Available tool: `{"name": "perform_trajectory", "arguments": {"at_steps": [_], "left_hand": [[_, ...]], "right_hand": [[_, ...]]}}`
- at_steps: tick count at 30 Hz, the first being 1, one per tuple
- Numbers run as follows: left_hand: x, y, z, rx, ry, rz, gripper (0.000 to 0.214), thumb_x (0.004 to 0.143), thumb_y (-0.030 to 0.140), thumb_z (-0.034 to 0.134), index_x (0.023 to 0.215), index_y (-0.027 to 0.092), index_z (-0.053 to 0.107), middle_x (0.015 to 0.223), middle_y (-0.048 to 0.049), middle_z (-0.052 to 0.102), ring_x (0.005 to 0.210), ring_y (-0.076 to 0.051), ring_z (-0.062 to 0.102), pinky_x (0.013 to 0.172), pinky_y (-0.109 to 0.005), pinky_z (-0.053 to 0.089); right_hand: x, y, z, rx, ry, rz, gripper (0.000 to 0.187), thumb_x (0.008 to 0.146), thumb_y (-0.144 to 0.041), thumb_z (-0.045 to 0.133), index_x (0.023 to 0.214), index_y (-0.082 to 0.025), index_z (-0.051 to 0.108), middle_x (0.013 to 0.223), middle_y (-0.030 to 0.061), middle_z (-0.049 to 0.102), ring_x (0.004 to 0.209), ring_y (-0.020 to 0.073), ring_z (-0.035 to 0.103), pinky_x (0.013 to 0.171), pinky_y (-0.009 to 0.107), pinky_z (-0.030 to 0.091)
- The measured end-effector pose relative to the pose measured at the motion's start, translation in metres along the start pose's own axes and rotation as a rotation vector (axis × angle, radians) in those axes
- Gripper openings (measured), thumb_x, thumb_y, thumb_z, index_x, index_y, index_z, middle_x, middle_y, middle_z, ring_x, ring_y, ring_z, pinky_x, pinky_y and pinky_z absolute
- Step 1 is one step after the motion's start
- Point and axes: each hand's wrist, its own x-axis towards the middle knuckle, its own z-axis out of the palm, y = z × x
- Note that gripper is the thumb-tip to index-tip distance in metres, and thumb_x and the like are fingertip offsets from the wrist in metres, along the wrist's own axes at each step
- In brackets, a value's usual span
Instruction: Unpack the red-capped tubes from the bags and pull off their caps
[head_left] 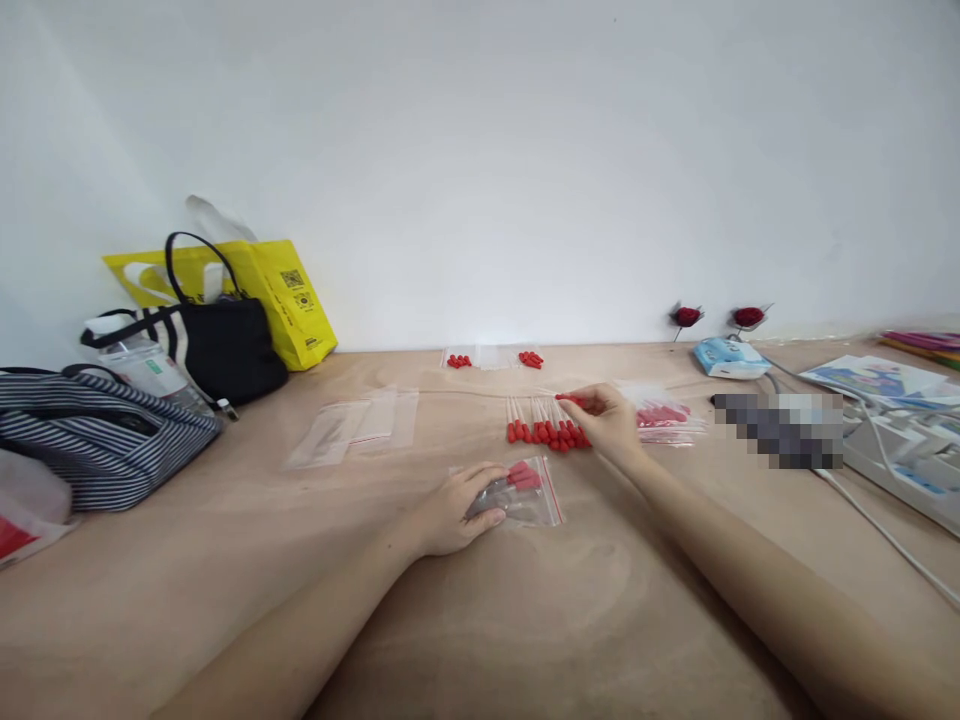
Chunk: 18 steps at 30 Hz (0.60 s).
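Observation:
My left hand point(459, 508) grips the left end of a clear zip bag point(536, 508), which lies on the table with a few red-tipped pieces point(523, 474) inside it. Beyond the bag is a row of red-tipped sticks point(517, 430) with thin whitish stems, their red ends facing me. Over the right end of that row, my right hand point(606, 418) pinches a red-tipped stick point(568, 397) between thumb and fingers. Part of the row is hidden behind this hand.
Flat clear bags point(360, 425) lie to the left. Filled bags point(664, 415) are stacked right of my right hand. Two small red clusters point(459, 361) on bags lie by the wall. Bags, including a yellow one point(292, 310), stand far left; a power strip point(911, 470) and cables lie right.

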Motion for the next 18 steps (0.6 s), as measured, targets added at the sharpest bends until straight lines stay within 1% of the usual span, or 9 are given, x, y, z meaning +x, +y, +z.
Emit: {"name": "perform_trajectory", "arguments": {"at_steps": [1,3,5,11,18], "left_hand": [[0.0,0.0,0.0,0.002,0.004,0.002,0.043,0.082,0.03,0.048,0.123,0.023,0.037,0.128,-0.005,0.044,0.117,-0.02,0.041,0.097,-0.036,0.033],[0.0,0.0,0.0,0.007,0.009,0.005,0.042,0.082,0.03,0.048,0.122,0.023,0.038,0.127,-0.0054,0.045,0.116,-0.02,0.042,0.097,-0.036,0.034],[-0.001,0.0,0.0,0.013,0.01,0.007,0.041,0.082,0.031,0.047,0.122,0.023,0.038,0.127,-0.0056,0.044,0.116,-0.019,0.042,0.096,-0.036,0.034],[-0.001,-0.001,0.001,0.022,-0.005,-0.001,0.041,0.083,0.032,0.046,0.121,0.021,0.04,0.128,-0.0068,0.044,0.116,-0.02,0.041,0.097,-0.036,0.034],[0.0,-0.002,0.002,0.023,0.001,-0.002,0.04,0.083,0.032,0.047,0.121,0.021,0.041,0.128,-0.0072,0.044,0.116,-0.02,0.041,0.097,-0.035,0.034]], "right_hand": [[-0.003,0.0,0.009,-0.072,-0.035,-0.09,0.018,0.068,-0.036,0.062,0.072,-0.018,0.061,0.072,0.0038,0.06,0.064,0.014,0.057,0.059,0.027,0.048],[-0.008,0.001,0.022,-0.199,-0.103,-0.227,0.013,0.072,-0.031,0.058,0.074,-0.019,0.062,0.074,0.0043,0.059,0.068,0.0142,0.057,0.063,0.027,0.047],[-0.01,0.002,0.031,-0.291,-0.152,-0.298,0.01,0.075,-0.027,0.055,0.074,-0.019,0.062,0.075,0.004,0.058,0.069,0.014,0.057,0.065,0.027,0.047],[-0.012,0.011,0.044,-0.441,-0.247,-0.335,0.009,0.076,-0.02,0.052,0.074,-0.02,0.061,0.077,0.0035,0.056,0.071,0.014,0.056,0.066,0.025,0.044],[-0.017,0.015,0.048,-0.571,-0.328,-0.409,0.009,0.078,-0.025,0.056,0.079,-0.019,0.063,0.084,0.0054,0.059,0.08,0.0175,0.055,0.076,0.031,0.039]]}}
